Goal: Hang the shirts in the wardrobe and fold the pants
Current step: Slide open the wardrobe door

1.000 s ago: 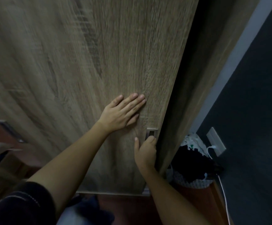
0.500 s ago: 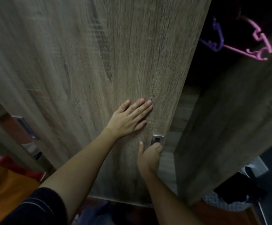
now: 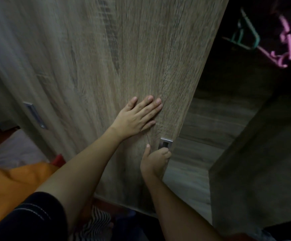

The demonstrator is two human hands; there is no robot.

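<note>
Two sets of fingers work on one panel. The right hand's fingers (image 3: 164, 151) are curled, with their tips hooked into the lower end of the recessed metal handle (image 3: 165, 143). The thumb lies straight on the wood just left of the handle, and the right hand (image 3: 156, 159) hangs directly below it. Up and left of the handle the left hand (image 3: 136, 117) lies flat on the sliding door (image 3: 123, 58), its fingers (image 3: 151, 107) straight and close together, gripping nothing.

I judge the step in hand to be opening the wardrobe (image 3: 262, 162), before any shirt is hung. Just right of the handle the door's edge ends and the dark interior begins, with a wooden shelf (image 3: 210, 122) showing there. Far up and right of the handle hang a teal hanger (image 3: 245, 34) and a pink hanger (image 3: 287, 47), both bare as far as can be seen. Further right, the wardrobe's side panel closes the gap.

Far left of the handle stands a second door (image 3: 5, 70) with its own grip; the sliding door overlaps it. The next move probably calls for a leftward pull and push together until the gap takes a loaded hanger, with care for fingers where the doors overlap.

An orange cloth (image 3: 11, 185) lies down and left of the handle and a striped cloth (image 3: 96, 223) well below it. Whether they are shirts or pants I cannot tell.
</note>
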